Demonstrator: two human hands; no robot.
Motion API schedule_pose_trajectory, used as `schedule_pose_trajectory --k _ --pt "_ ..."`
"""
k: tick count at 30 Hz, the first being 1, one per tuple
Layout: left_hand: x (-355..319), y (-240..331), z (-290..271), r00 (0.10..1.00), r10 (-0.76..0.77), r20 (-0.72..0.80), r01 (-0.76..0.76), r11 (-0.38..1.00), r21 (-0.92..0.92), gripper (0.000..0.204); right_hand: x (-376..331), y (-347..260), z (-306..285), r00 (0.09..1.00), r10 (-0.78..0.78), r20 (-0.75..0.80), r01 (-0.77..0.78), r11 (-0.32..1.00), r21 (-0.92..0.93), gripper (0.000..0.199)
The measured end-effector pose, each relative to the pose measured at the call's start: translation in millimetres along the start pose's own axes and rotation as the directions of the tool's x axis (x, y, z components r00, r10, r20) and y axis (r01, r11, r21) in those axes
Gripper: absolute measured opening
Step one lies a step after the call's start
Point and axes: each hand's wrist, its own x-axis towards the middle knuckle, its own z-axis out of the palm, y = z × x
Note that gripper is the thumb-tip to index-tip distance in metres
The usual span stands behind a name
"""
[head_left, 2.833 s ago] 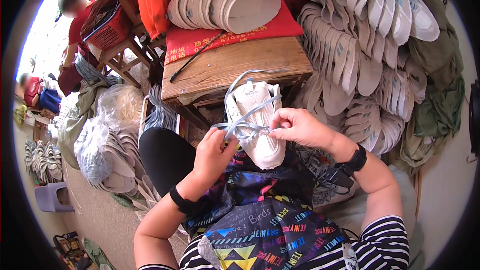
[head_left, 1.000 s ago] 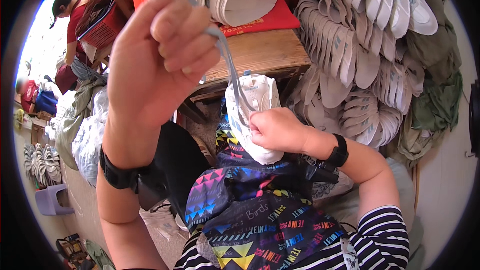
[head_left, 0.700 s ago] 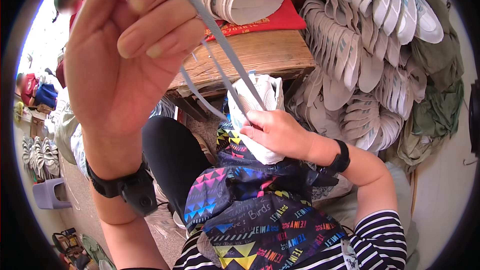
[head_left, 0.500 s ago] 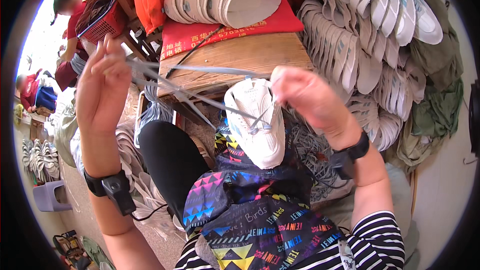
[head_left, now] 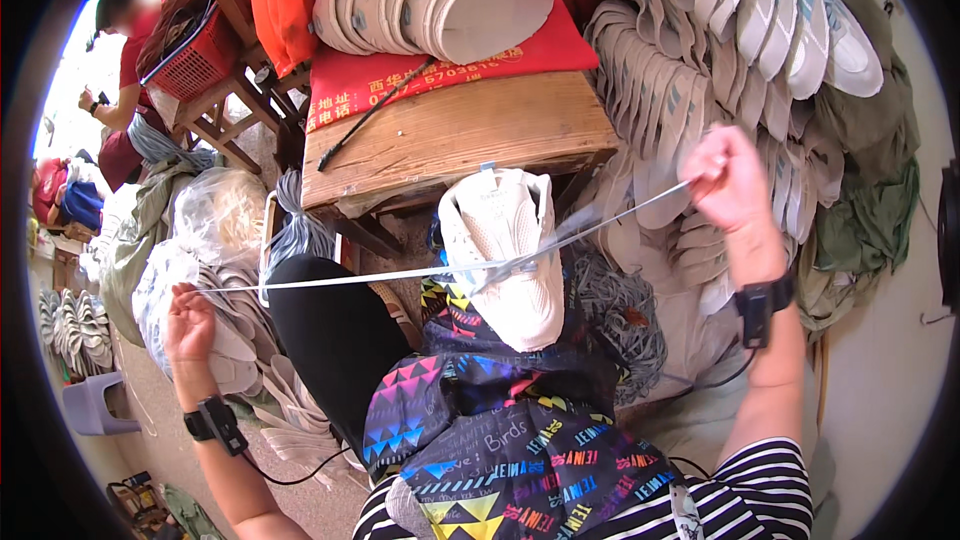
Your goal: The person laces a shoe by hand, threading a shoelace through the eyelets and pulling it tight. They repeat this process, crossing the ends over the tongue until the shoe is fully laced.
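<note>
Fingers of our left hand [head_left: 188, 330] pinch one end of a pale blue lace [head_left: 400, 275], and those of our right hand [head_left: 728, 180] curl closed on its other side, stretching it taut. Between them, the white shoe [head_left: 500, 225] sits toe toward us at our lap, the lace crossing over it. Below our right fingers lies a tangle of laces [head_left: 625, 325]. Beyond our fingers stands the wooden table [head_left: 460, 125], bearing a red cloth [head_left: 350, 90] and nested shoe tops [head_left: 400, 10]. Farther off, beyond our left fingers, is a person in red [head_left: 130, 60].
</note>
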Motion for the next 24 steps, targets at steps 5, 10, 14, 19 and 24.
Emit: schedule_pose_trajectory --k 5,10,14,19,24 --pt "-8 170 -27 0.968 0.241 0.069 -0.232 0.965 -0.119 0.033 -30 -130 -14 0.977 -0.211 -0.018 0.211 0.977 -0.026 0.016" --pt "-23 208 -16 0.738 0.655 0.159 -0.658 0.648 0.385 0.035 -73 -263 -59 0.861 -0.496 -0.116 0.482 0.867 -0.126 0.018" --pt "-8 92 -1 0.673 0.615 0.411 -0.663 0.254 0.705 0.033 -86 -290 -112 0.622 -0.738 -0.261 0.631 0.67 -0.391 0.029" --pt "-44 -164 90 0.889 0.334 0.312 -0.423 0.342 0.839 0.032 -49 -123 -39 0.713 -0.688 -0.133 0.38 0.538 -0.752 0.023" --pt "-49 -301 125 0.893 -0.106 0.437 -0.395 0.279 0.875 0.026 -30 61 18 0.971 -0.213 0.109 0.204 0.499 -0.842 0.018"
